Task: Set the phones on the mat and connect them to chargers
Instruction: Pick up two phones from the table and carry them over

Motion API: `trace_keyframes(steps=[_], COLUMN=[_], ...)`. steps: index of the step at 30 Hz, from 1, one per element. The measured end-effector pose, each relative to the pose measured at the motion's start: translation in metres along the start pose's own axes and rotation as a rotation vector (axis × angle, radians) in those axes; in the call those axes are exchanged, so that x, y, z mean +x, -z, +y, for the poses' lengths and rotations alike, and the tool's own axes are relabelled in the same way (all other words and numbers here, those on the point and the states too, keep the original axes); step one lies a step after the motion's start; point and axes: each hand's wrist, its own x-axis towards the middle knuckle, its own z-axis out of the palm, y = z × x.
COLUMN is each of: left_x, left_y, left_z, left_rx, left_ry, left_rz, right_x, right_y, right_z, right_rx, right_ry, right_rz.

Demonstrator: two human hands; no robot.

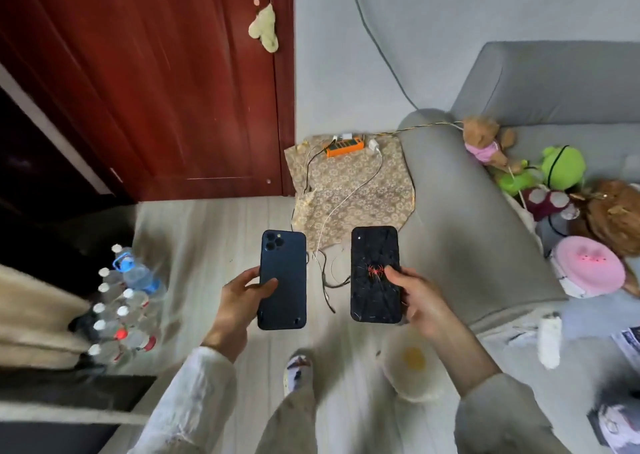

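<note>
Two phones are held back-up above the floor, one in each hand. The blue phone (283, 280) is gripped at its lower left edge by the left hand (242, 297), thumb curled over its back. The black phone (376, 275), marked with a red spider, is gripped at its lower right edge by the right hand (415, 297), thumb laid on its back. Neither phone is touching the mat (360, 190), which is spread on the floor beyond them, against the wall and beside the sofa (457, 228). An orange power strip (344, 148) is seen at the mat's far edge, with a white cable (349, 197) and a black cable (308, 173) trailed across the mat and off its near edge onto the floor. Water bottles (128, 304) are clustered at the left.
</note>
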Motion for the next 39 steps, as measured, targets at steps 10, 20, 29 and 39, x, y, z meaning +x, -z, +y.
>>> trace_keyframes(steps=[10, 20, 29, 39], left_x=[0.171, 0.353, 0.496, 0.642], left_y=[-0.092, -0.212, -0.295, -0.285], left_z=[0.088, 0.094, 0.052, -0.014], left_rx=[0.061, 0.088, 0.029, 0.146], left_ry=[0.104, 0.246, 0.442, 0.430], left_rz=[-0.025, 0.136, 0.271, 0.384], right_x=[0.168, 0.386, 0.569, 0.728], right_y=[0.011, 0.055, 0.061, 0.016], right_z=[-0.110, -0.196, -0.217, -0.143], right_rx=[0.035, -0.060, -0.294, -0.595], right_ry=[-0.102, -0.252, -0.366, -0.257], right_rz=[0.068, 0.036, -0.057, -0.054])
